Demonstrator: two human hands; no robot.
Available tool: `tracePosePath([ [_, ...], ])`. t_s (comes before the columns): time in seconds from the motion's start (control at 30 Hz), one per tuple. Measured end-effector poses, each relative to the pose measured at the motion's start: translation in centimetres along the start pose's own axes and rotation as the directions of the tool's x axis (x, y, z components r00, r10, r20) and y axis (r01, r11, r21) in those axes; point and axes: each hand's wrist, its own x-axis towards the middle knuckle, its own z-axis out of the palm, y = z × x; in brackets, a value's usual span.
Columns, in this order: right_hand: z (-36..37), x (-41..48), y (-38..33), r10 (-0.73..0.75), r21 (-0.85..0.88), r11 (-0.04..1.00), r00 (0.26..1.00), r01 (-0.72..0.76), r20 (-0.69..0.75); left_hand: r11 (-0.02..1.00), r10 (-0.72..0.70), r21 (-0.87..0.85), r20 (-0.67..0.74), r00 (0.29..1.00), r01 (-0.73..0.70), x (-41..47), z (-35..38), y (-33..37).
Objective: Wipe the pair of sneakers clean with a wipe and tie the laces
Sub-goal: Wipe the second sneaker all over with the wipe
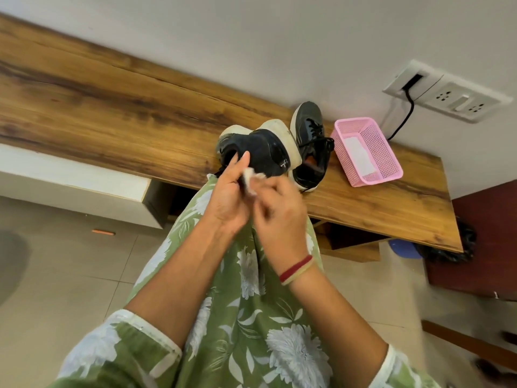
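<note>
Sneakers (265, 152), two, sit by one pink basket (383, 152); left hand (228, 198) and right hand (279, 217) both pinch one wipe (249, 181).

the counter (112, 107) is wood w/ heavy brown grain, smooth, low satin sheen. near sneaker (268, 152): black upper looks like smooth synthetic leather, kinda glossy, catches the light. its sole (282, 135) is off-white rubbery stuff, matt and scuffed. far sneaker (307, 119) has the same black upper, and the laces (316, 130) are matt black cord. basket (389, 152) = pink plastic w/ perforated walls, slight shine. wipe (249, 177) is white, soft, crumpled; cloth or paper, idk. switch plate (458, 99) is smooth white plastic. wall (251, 37) is matt paint, floor (70, 275) pale smooth tiles. tunic (251, 303) is matt green floral-print cloth, and the wrist thread (296, 268) is red.
</note>
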Motion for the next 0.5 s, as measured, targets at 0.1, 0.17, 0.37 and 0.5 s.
tracePosePath([
  [0.1,-0.4,-0.4,0.5,-0.114,0.005,0.993,0.993,0.114,0.043,1.0,-0.012,0.009,-0.012,1.0,0.012,0.0,-0.1,0.3],
  [0.17,-1.1,0.7,2.2,0.02,0.012,1.0,0.991,-0.019,-0.136,1.0,0.022,0.006,-0.001,1.0,-0.022,0.0,0.1,0.3],
  [0.37,0.0,0.0,1.0,-0.102,-0.009,0.995,0.994,0.102,-0.029,1.0,-0.01,-0.004,-0.038,0.999,0.01,-0.1,0.2,0.1],
  [0.5,-0.7,1.1,3.0,0.074,0.044,0.997,0.978,-0.067,-0.196,0.996,0.017,-0.086,-0.034,0.999,-0.019,-0.2,0.4,0.3],
])
